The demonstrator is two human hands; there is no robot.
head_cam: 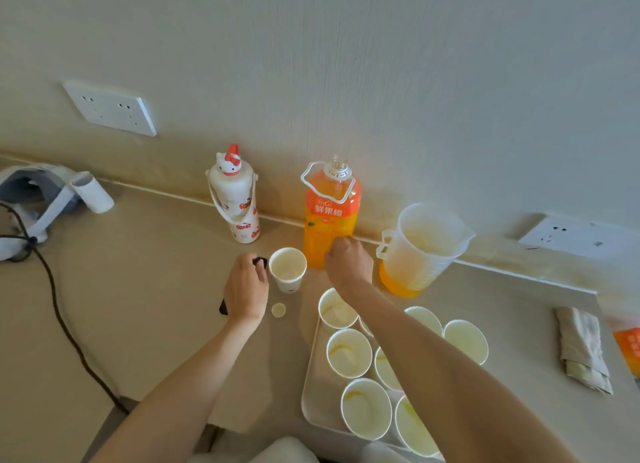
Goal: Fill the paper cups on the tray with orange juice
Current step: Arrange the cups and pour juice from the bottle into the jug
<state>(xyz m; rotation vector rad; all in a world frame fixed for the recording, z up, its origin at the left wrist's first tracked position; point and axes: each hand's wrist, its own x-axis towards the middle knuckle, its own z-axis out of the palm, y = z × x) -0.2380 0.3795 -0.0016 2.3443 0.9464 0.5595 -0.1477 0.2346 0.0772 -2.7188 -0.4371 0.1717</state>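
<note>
Presently: juice bottle [330, 217], upright, uncapped, against the wall; right hand [348, 260] nearer, fingers curled on its lower body. Left hand [246, 289] grips a black object [259, 262]. Paper cups [349, 353] on tray [308, 393], below the right forearm.

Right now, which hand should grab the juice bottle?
Right. The right hand is down at the orange juice bottle, so it is probably the easiest to grab with. The left hand is gripping a dark object, so it is not free.
</note>
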